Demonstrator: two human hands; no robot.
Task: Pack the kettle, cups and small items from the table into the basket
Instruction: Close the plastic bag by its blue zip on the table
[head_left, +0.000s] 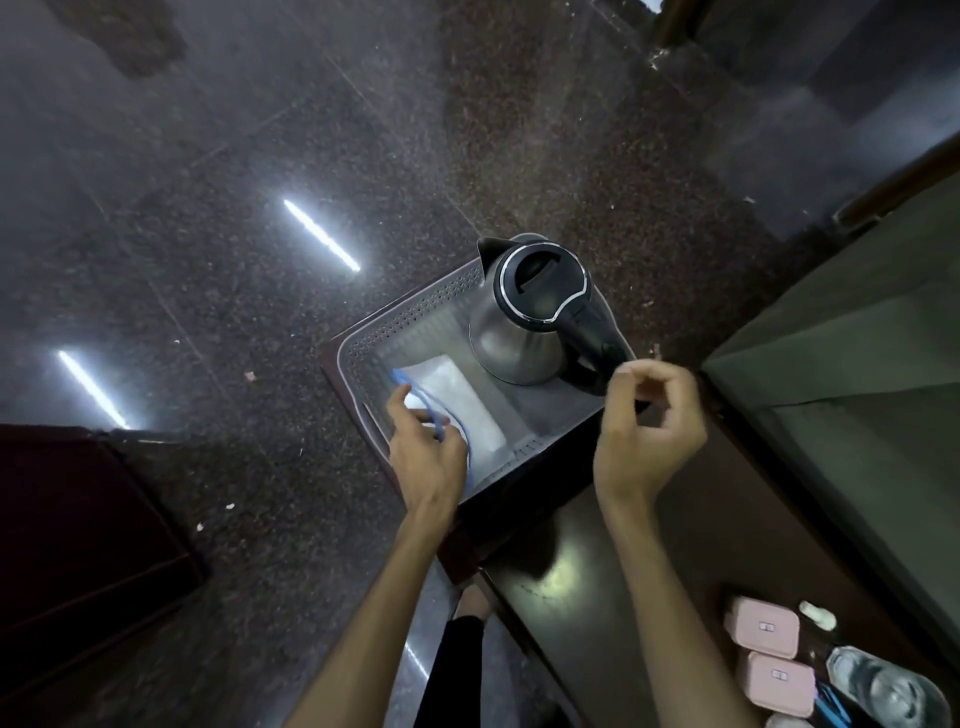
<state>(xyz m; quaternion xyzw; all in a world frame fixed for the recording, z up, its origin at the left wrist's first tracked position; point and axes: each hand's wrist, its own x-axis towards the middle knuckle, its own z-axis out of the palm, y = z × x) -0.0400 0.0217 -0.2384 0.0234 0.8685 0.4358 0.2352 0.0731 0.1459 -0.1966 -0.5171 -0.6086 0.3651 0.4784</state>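
A steel kettle (524, 322) with a black lid and handle stands upright in the far right corner of the grey perforated basket (395, 332). A clear plastic packet (457, 400) lies flat on the basket floor. My left hand (423, 447) reaches into the basket's near left corner and holds a white cup with a blue rim (462, 447). My right hand (649, 426) hovers just in front of the kettle's handle, fingers loosely curled, holding nothing. The basket sits at the end of a dark table (597, 582).
Two pink boxes (769, 654) lie at the table's near right, beside a clear plastic bottle (883, 686), a small white item (818, 616) and a blue object (834, 704). A dark green fabric surface (857, 364) rises on the right. Speckled stone floor lies around.
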